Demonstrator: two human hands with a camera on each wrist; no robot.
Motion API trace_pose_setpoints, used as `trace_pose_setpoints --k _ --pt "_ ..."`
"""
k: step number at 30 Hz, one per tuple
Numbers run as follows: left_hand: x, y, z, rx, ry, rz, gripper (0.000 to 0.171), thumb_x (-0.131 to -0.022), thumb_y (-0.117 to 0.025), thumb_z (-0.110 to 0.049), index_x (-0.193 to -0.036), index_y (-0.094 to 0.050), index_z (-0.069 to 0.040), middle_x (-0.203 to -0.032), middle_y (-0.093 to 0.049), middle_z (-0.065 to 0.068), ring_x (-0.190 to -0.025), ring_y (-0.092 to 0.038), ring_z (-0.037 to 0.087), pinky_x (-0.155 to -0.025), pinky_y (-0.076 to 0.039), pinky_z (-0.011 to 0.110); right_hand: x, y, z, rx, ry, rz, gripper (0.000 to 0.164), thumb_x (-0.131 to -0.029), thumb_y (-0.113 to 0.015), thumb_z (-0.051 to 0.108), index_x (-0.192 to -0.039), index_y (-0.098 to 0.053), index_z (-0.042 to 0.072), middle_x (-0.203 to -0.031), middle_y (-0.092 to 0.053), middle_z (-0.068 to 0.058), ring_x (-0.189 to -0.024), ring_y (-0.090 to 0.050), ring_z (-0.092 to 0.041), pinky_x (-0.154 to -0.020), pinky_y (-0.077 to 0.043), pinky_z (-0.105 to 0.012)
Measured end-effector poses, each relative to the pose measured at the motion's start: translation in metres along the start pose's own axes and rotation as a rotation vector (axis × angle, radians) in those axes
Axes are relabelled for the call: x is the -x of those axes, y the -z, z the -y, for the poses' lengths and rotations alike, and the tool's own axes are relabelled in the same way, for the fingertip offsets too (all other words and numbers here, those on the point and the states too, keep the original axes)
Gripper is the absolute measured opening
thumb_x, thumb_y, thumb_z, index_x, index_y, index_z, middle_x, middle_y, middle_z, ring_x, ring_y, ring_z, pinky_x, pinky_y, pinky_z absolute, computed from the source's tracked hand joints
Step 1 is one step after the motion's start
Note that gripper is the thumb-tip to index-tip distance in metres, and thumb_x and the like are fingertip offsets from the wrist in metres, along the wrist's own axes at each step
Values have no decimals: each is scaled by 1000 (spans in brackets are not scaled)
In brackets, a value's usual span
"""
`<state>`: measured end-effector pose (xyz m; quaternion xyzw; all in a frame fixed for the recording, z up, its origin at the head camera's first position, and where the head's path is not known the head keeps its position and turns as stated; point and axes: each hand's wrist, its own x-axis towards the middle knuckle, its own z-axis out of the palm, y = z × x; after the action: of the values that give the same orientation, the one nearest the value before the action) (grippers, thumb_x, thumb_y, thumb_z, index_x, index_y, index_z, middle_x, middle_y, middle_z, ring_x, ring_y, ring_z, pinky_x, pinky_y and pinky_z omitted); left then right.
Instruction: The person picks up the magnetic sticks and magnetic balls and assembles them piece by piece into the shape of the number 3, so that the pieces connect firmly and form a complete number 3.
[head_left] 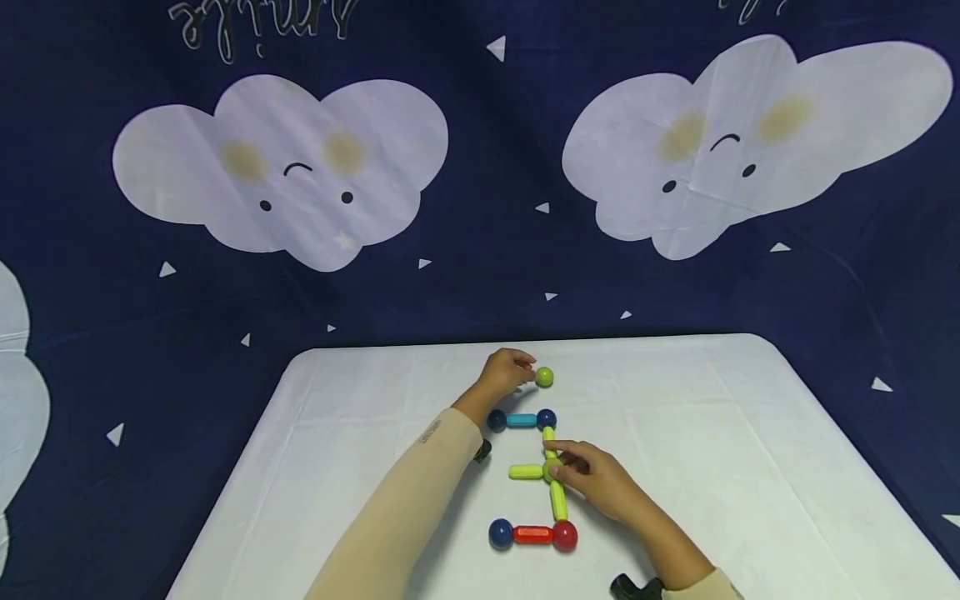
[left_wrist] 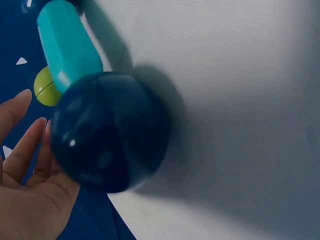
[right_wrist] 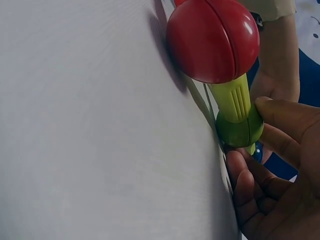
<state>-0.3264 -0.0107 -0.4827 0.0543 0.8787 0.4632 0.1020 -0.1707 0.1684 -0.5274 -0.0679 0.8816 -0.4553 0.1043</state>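
Observation:
A figure of balls and short rods lies on the white table. My right hand (head_left: pixel 603 481) pinches its middle green ball (right_wrist: pixel 241 131) between thumb and fingers. Yellow-green rods (head_left: pixel 558 501) run from that ball up, down and to the left. The lower rod meets a red ball (head_left: pixel 565 536), joined by a red rod (head_left: pixel 533 535) to a blue ball (head_left: pixel 501 534). At the top, a light blue rod (head_left: pixel 521 420) links two dark blue balls (head_left: pixel 547 418). Beyond them my left hand (head_left: pixel 507 372), fingers loosely bent, is beside a loose light green ball (head_left: pixel 544 377).
The white table (head_left: pixel 750 467) has rounded far corners. Behind it hangs a dark blue cloth (head_left: pixel 495 192) printed with white clouds and triangles. A black wrist strap part (head_left: pixel 636 587) shows at my right sleeve.

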Motion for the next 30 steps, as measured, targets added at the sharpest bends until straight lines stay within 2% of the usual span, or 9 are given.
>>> trace_pose_setpoints --k 14,20,30 --pt "-3 -12 -2 -26 54 25 34 -87 -78 -12 -121 -74 -13 -114 -71 7 -87 -65 15 -73 -55 24 -1 0 -1 12 -1 -2 38 -93 -72 38 -129 -68 30 -107 -69 3 -92 -59 -11 -83 -50 -31" --pt "-4 -16 0 -39 52 10 31 -86 -79 -13 -117 -75 -15 -116 -71 7 -91 -64 15 -75 -55 24 -1 -1 -2 4 13 9 38 -93 -71 40 -129 -68 29 -106 -68 2 -92 -58 -12 -80 -50 -29" --pt "-5 -10 3 -38 53 23 32 -84 -81 -14 -116 -75 -13 -109 -73 4 -88 -63 14 -73 -54 24 0 0 0 5 9 5 38 -92 -71 40 -129 -68 29 -106 -68 2 -92 -59 -11 -80 -50 -28"
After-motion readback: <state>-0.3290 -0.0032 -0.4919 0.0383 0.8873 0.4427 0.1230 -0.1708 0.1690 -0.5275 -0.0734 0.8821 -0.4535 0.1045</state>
